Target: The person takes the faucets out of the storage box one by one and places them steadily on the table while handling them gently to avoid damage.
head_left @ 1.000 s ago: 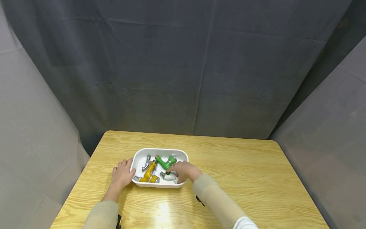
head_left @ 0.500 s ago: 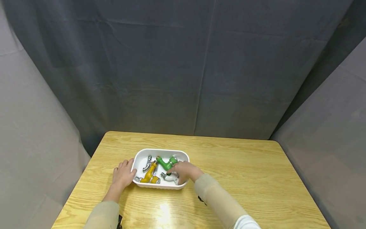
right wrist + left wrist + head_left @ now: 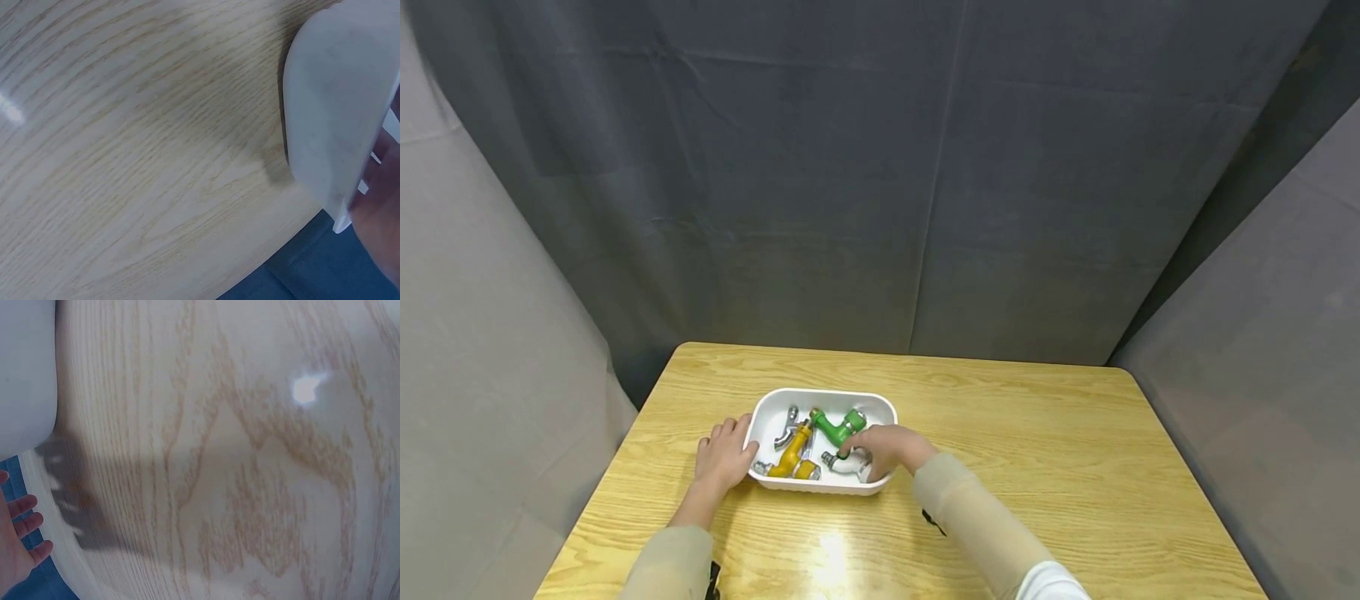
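A white plastic tray point(image 3: 820, 490) holds several faucets. My right hand point(image 3: 891, 447) reaches over its right side, fingers curled down around a white faucet point(image 3: 847, 465) with a metal threaded end; part of that faucet is hidden beneath the hand. Just beyond the fingertips lies a green faucet point(image 3: 833, 427). On the left of the tray are a yellow faucet point(image 3: 792, 454) and a small chrome faucet point(image 3: 787, 429). My left hand point(image 3: 722, 458) rests against the tray's left side, thumb at the rim and fingers extended along the outside.
The tray stands on a wooden table point(image 3: 1000, 450), left of its middle. Dark grey cloth point(image 3: 812, 183) hangs behind the table's far edge. Light grey cloth panels point(image 3: 490, 333) flank it on both sides.
My right hand's fingers have drawn in slightly around the white faucet. The left hand and the tray stay almost where they were.
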